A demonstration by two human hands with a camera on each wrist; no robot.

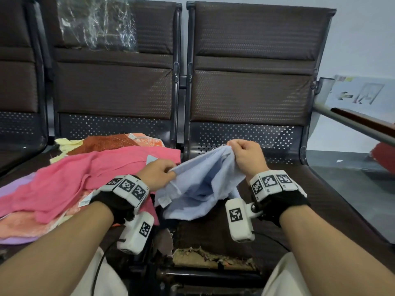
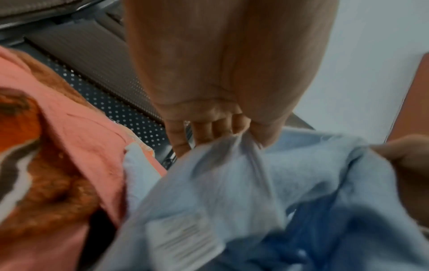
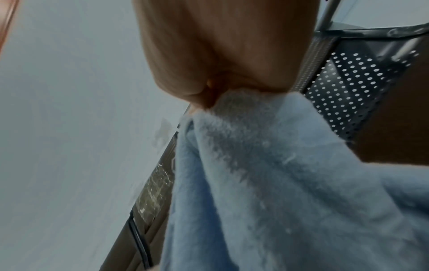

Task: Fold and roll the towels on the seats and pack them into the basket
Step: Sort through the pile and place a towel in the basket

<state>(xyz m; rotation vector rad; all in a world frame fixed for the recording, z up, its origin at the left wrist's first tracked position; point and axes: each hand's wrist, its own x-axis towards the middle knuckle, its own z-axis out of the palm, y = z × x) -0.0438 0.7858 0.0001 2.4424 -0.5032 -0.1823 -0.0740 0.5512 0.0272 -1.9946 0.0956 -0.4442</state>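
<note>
A light blue towel (image 1: 201,184) hangs between both hands above the right seat (image 1: 333,201). My left hand (image 1: 157,174) pinches its left edge, as the left wrist view shows with the thumb and fingers closed on a fold of the blue towel (image 2: 250,172). My right hand (image 1: 245,153) grips the upper right edge in a fist, and in the right wrist view the blue towel (image 3: 278,183) drops from that fist (image 3: 220,55). A pile of towels lies on the left seat, a pink towel (image 1: 89,176) on top. No basket is in view.
Under the pink towel lie orange, yellow and purple towels (image 1: 111,144). The right seat's front padding is torn (image 1: 209,257). A crumpled clear plastic sheet (image 1: 96,22) clings to the left backrest. A metal armrest (image 1: 352,122) runs at the right.
</note>
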